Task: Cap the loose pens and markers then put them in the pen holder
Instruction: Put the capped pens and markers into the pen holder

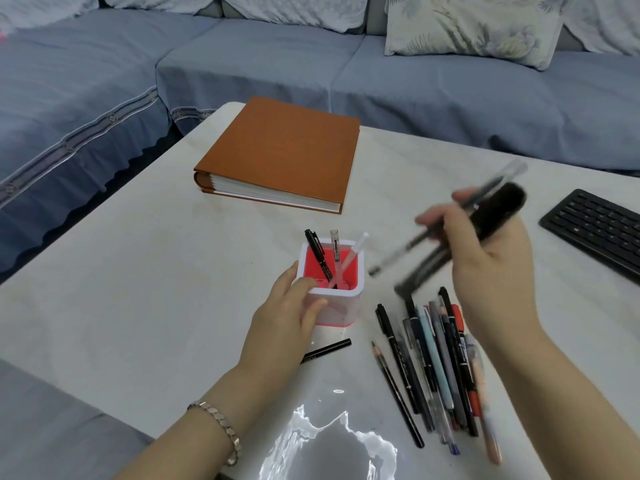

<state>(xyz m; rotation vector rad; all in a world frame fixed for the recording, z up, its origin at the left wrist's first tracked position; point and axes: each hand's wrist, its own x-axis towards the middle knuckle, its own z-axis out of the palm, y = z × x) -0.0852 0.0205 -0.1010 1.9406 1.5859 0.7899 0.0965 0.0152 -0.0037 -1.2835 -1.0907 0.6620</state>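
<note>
A blue sofa stands behind the pale tabletop. On the far part of the tabletop lies a closed brown album, and at the right edge a black keyboard. The pen holder, pink inside with a white rim, stands near the middle and has three pens in it. The left hand touches its near-left side, fingers curled loosely around the corner. The right hand is raised above the tabletop and grips a bundle of pens, blurred, so their number and caps are not clear. Under this hand a heap of loose pens and markers lies on the tabletop. One black pen lies apart, just in front of the holder
</note>
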